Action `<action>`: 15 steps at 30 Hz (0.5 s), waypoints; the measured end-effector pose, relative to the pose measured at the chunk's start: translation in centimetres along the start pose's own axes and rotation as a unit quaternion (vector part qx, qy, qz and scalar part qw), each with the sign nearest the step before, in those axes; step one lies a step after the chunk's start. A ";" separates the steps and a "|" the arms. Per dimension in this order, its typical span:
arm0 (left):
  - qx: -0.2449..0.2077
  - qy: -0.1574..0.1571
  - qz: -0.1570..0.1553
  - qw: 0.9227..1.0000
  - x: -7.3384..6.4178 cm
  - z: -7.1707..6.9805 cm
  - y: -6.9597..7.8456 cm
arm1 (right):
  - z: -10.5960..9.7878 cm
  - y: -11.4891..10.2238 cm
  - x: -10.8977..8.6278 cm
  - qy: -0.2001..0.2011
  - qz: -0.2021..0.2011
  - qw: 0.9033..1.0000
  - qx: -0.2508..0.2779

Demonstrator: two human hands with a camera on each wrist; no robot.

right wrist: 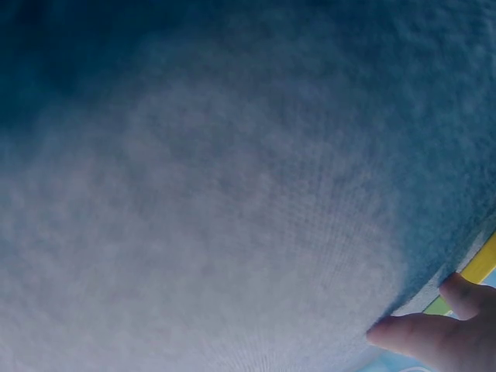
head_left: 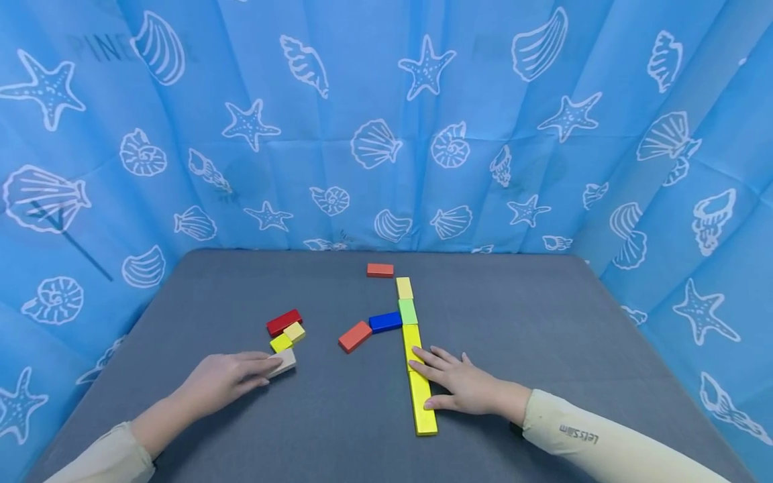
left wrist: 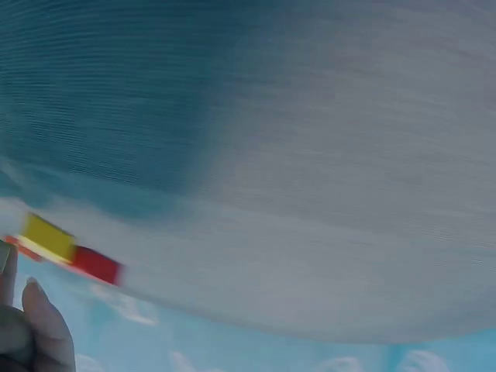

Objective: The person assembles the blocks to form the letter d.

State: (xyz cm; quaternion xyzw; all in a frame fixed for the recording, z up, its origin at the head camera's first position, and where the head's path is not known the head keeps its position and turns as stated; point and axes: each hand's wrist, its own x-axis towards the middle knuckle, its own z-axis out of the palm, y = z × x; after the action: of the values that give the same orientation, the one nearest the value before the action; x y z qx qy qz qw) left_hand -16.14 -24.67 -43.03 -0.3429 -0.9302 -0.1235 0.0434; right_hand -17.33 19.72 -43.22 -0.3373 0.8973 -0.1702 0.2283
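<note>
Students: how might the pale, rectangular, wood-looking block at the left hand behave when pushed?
The pale, rectangular, wood-looking block is probably stiff, given its crisp edges. Its flat faces suggest sliding rather than rolling. Looking longer than tall, it seems unlikely to tip.

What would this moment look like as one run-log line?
left hand: holds pale block; right hand: rests on long yellow blocks; blue block: beside green block

R sleeve (head_left: 610,439) has "Let'sSlim" upside-dn, curtain (head_left: 338,121) faint "PINE" upper L.
</note>
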 end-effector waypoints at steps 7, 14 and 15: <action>0.024 0.005 0.031 0.999 4.3 1.7 3.0 | 0.0 0.0 0.0 0.001 -0.002 1.000 0.001; 0.045 -0.025 0.034 0.998 6.4 2.6 4.1 | 0.6 1.1 0.2 0.012 -0.040 0.999 0.007; 0.039 -0.035 0.035 0.998 6.6 2.6 4.1 | 0.6 1.1 0.2 0.014 -0.042 0.999 0.008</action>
State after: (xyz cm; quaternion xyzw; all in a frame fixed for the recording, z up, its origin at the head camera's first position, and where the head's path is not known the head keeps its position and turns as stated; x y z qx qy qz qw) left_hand -18.47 -16.84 -43.63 -0.3777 -0.9225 -0.0738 0.0286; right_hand -17.73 20.33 -44.30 -0.3709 0.8838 -0.1913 0.2114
